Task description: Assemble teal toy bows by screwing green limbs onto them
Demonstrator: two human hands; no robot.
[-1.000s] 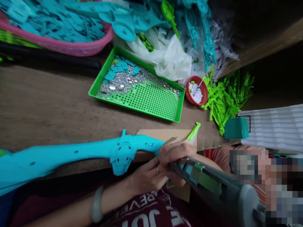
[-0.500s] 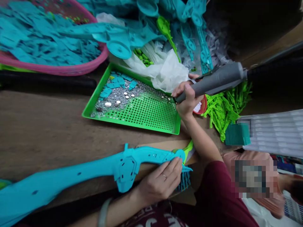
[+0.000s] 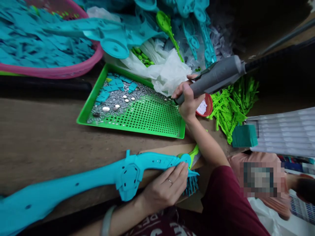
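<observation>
Head view: left hand (image 3: 166, 187) closed over the narrow end of a long blue part (image 3: 81, 183), which runs along the near side of the bench (image 3: 49, 131). Right hand (image 3: 190, 106) wrapped round a grey tool (image 3: 219, 74), nose at the green tray's (image 3: 157, 116) right end; contact unclear. Screws (image 3: 137, 95) heaped inside. Red basket (image 3: 209, 104) just beyond the wrist.

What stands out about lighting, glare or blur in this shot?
Head view: metal discs in the green tray catch bright glints; head view: the upper right, beyond the gray tool, sinks into near-black shadow; head view: blue pieces in the pink basket look smeared.
</observation>
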